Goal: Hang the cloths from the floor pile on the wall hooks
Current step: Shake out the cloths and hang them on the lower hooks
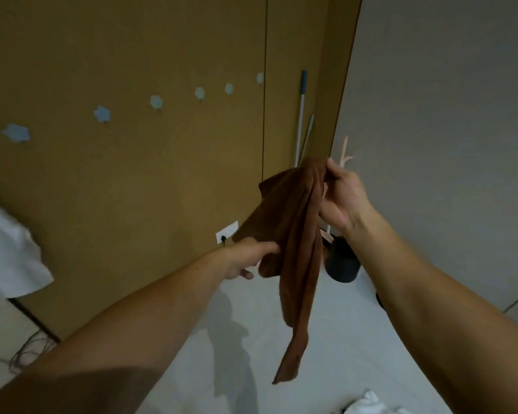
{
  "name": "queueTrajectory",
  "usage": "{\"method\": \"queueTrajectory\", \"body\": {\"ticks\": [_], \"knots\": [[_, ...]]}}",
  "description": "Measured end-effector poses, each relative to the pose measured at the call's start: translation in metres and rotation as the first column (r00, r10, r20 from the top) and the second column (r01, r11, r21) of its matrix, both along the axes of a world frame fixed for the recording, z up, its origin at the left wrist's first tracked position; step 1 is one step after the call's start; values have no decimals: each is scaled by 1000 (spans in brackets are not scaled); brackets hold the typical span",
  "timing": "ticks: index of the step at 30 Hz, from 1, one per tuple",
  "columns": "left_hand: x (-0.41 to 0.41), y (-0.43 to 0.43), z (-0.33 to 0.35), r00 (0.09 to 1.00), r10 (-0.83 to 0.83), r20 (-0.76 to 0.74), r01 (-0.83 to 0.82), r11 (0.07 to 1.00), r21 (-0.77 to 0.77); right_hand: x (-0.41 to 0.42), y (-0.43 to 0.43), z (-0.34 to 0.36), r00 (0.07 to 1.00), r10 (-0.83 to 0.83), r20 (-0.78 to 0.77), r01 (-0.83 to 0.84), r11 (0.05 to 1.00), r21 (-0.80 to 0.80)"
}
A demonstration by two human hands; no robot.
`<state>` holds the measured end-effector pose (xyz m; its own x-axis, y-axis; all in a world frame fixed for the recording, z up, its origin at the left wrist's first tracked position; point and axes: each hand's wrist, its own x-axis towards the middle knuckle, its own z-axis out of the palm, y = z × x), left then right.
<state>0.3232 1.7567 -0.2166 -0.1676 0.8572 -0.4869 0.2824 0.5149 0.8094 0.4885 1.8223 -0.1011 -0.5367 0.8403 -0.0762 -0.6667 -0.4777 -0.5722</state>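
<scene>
A brown cloth hangs in the air in front of the brown wall, its long tail dangling toward the floor. My right hand pinches its top edge at chest height. My left hand grips a lower corner of the same cloth, fingers partly hidden behind the fabric. A row of several pale star-shaped wall hooks runs across the wall, up and to the left of the cloth, all bare. A bit of white cloth from the floor pile shows at the bottom edge.
A white cloth hangs at the left edge. A mop handle leans in the corner beside a pink rack and a dark bin. A white wall socket sits low on the wall. Cables lie at lower left.
</scene>
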Motion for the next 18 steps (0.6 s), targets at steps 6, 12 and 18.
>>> {"method": "queueTrajectory", "body": {"ticks": [6, 12, 18], "knots": [[-39, -31, 4, 944, 193, 267, -202, 979, 5, -48, -14, 18, 993, 121, -7, -121, 993, 17], [-105, -68, 49, 748, 155, 645, -332, 929, 161, -109, -14, 21, 999, 29, 30, -29, 999, -24], [-175, -94, 109, 592, -39, 805, -419, 839, 349, -156, -35, -16, 917, 135, 375, -200, 969, 142]]}}
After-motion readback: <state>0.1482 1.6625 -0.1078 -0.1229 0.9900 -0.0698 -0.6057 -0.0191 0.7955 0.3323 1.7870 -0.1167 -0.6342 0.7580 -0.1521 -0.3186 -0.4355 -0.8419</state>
